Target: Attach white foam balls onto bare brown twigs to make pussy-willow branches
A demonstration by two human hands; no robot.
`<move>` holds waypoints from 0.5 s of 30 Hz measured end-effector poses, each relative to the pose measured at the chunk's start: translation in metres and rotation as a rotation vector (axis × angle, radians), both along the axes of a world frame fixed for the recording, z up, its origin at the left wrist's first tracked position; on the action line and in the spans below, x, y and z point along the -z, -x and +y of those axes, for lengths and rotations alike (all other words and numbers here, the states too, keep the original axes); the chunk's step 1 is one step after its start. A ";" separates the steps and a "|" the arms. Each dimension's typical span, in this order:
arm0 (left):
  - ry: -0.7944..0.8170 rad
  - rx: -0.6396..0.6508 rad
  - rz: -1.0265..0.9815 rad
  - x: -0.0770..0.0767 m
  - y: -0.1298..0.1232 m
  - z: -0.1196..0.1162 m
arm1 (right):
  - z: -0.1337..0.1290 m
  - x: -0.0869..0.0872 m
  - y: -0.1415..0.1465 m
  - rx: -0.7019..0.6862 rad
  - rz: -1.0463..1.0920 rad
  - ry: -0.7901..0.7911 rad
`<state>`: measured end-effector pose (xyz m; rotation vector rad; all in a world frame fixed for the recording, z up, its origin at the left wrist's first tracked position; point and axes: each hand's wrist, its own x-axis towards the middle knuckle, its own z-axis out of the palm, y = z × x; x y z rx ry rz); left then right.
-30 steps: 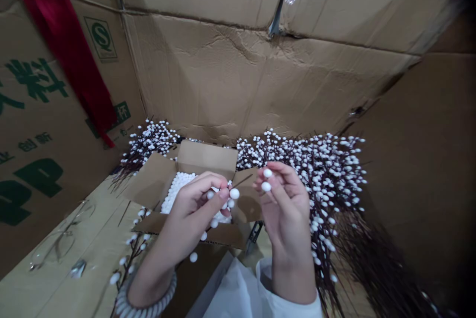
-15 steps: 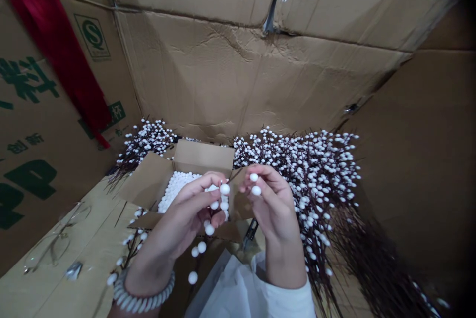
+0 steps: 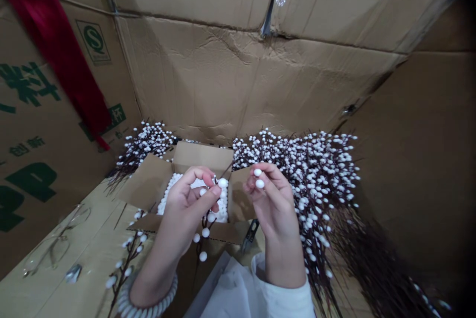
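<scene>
Fingers of my left hand (image 3: 193, 199) pinch a dark artificial berry stem (image 3: 200, 246) that bears several white berries, some of them hanging below the hand. One white berry sits at the thumb tip, and a bare twig end sticks up beside it. To the right, my right hand (image 3: 273, 199) is closed on two loose white foam berries (image 3: 260, 184) between thumb and fingers, a small gap from the stem. Behind the left hand an open cardboard box (image 3: 203, 157) holds a heap of white berries (image 3: 169, 196).
Finished-looking berry stems (image 3: 312, 164) lie piled at right, bare brown stems (image 3: 375, 253) beside them, and another bunch (image 3: 147, 142) at back left. Nearby are a single berry stem (image 3: 126, 258), snips (image 3: 250, 235), glasses (image 3: 55, 243), and a red ribbon (image 3: 63, 55). Cardboard walls (image 3: 208, 70) enclose the table.
My left hand has turned and shifted slightly left, and the hanging berries have swung with it. My right hand has stayed nearly in place, still pinching the two berries.
</scene>
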<state>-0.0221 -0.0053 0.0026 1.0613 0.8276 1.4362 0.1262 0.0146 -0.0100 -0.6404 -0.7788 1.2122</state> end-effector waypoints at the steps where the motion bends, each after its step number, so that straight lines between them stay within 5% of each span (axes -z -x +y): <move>1: -0.013 -0.026 0.000 0.000 0.000 0.000 | 0.000 0.000 0.000 -0.001 0.002 -0.002; 15: -0.108 -0.163 0.025 -0.003 0.000 -0.012 | 0.001 0.000 -0.002 0.037 -0.036 -0.030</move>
